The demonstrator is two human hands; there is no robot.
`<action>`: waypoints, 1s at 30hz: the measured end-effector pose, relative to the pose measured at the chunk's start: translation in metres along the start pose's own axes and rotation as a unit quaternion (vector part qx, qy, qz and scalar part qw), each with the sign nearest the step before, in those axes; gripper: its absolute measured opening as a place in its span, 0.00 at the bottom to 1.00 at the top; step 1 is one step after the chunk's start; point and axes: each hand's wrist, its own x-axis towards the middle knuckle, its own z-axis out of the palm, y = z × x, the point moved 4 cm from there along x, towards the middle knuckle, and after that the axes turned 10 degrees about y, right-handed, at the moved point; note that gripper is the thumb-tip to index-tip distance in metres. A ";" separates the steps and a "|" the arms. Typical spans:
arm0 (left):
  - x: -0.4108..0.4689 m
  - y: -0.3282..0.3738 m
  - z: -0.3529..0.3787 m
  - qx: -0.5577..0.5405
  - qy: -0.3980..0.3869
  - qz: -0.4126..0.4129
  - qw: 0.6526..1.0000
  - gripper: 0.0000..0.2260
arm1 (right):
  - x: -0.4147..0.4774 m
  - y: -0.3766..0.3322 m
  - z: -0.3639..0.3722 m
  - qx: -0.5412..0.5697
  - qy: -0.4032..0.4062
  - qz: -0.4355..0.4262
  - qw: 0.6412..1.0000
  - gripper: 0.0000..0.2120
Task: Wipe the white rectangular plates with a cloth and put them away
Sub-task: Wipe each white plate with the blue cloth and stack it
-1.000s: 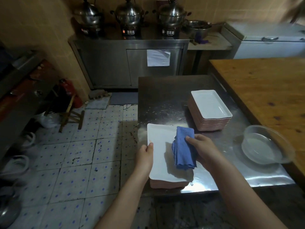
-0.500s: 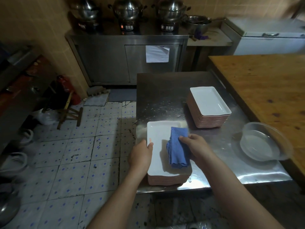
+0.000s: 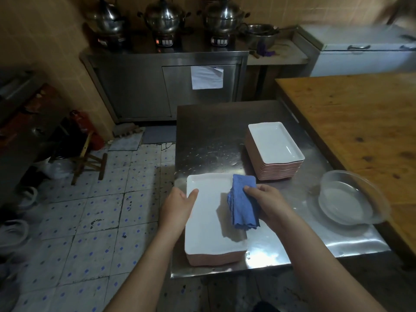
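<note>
Head view: cloth [image 3: 242, 206] under right hand [image 3: 269, 204] fingers [image 3: 254, 189], atop plate [image 3: 206, 224].

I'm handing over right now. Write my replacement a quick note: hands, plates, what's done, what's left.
The left hand grips the left edge of the top plate on the near stack, thumb on its rim.
The right hand holds the cloth on that plate's right side.
The far stack stands further back on the table, with no hand on it. A bowl sits to the right.
Done: the top plate is being wiped. Which stack is already wiped cannot be told.
Left: finish this plate, wipe the rest, put all away.
</note>
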 end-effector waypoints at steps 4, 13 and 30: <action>0.009 0.041 0.010 -0.104 -0.013 -0.011 0.994 0.12 | 0.015 -0.021 -0.021 0.051 -0.013 -0.018 0.998 0.04; 0.051 0.155 0.112 -0.143 -0.054 0.007 0.988 0.09 | 0.085 -0.077 -0.081 0.048 0.005 -0.035 0.998 0.04; 0.080 0.208 0.227 -0.052 0.022 -0.041 0.998 0.06 | 0.210 -0.114 -0.168 0.019 0.038 0.017 0.999 0.06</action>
